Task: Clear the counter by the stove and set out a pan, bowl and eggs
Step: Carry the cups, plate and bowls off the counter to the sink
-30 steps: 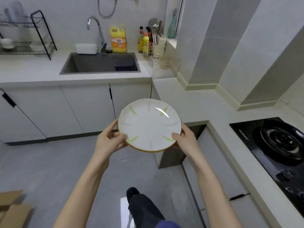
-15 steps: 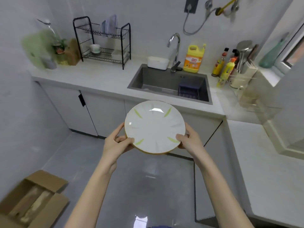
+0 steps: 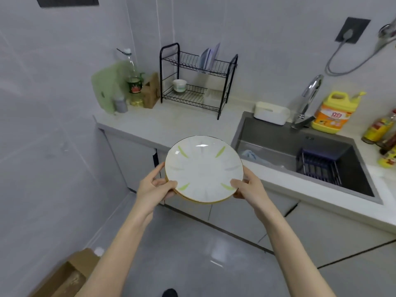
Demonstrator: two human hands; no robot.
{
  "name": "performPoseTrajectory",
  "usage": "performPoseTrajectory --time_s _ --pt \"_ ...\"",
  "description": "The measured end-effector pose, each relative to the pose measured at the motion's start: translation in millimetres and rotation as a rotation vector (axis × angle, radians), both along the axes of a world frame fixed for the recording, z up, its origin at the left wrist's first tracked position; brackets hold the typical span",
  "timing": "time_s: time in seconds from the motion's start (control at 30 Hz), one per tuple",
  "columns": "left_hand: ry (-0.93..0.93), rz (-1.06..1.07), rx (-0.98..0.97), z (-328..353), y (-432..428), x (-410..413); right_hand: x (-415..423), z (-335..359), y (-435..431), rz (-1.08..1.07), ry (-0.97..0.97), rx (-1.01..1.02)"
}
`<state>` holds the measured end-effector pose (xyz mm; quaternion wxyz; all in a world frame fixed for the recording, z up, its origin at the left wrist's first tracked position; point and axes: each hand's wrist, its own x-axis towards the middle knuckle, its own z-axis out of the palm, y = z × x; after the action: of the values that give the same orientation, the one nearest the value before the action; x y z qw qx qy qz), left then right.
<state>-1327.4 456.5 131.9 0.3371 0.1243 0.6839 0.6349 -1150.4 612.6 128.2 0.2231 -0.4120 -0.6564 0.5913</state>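
Note:
I hold a white plate (image 3: pixel 203 168) with green leaf marks and a gold rim in front of me, level, over the floor just before the counter (image 3: pixel 162 125). My left hand (image 3: pixel 153 186) grips its left edge and my right hand (image 3: pixel 249 186) grips its right edge, thumbs on top. A second rim shows under the plate, so it may be a small stack. A white bowl (image 3: pixel 179 85) sits on the lower shelf of the black dish rack (image 3: pixel 198 80). No pan, eggs or stove are in view.
The sink (image 3: pixel 300 155) with a dark basket (image 3: pixel 317 163) lies to the right, with a tap (image 3: pixel 306 101), a yellow detergent jug (image 3: pixel 334 112) and sauce bottles (image 3: pixel 379 129). Bottles and a green board (image 3: pixel 107 88) stand in the left corner. A cardboard box (image 3: pixel 70 275) is on the floor.
My view has swung left, from the stove corner to the sink and dish rack. Both hands keep the same grip on the plate, which has come closer to the counter.

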Motion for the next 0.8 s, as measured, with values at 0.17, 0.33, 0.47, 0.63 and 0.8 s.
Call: performPoseTrajectory --time_s 0.17,0.33,0.47,0.63,0.8 --pt "-0.014 -0.041 0.03 13 37 -97 -93 5 35 -0.044 -0.02 -0.005" --pt "-0.017 -0.08 0.03 18 83 -176 -168 9 81 -0.069 -0.038 0.015" --pt "-0.055 -0.083 0.044 17 123 -226 -217 10 119 -0.094 -0.034 0.036" --pt "-0.081 -0.075 0.051 13 187 -297 -288 1 181 -0.09 0.004 0.027" --pt "-0.09 -0.085 0.018 12 251 -361 -353 -11 242 -0.09 -0.011 -0.018"
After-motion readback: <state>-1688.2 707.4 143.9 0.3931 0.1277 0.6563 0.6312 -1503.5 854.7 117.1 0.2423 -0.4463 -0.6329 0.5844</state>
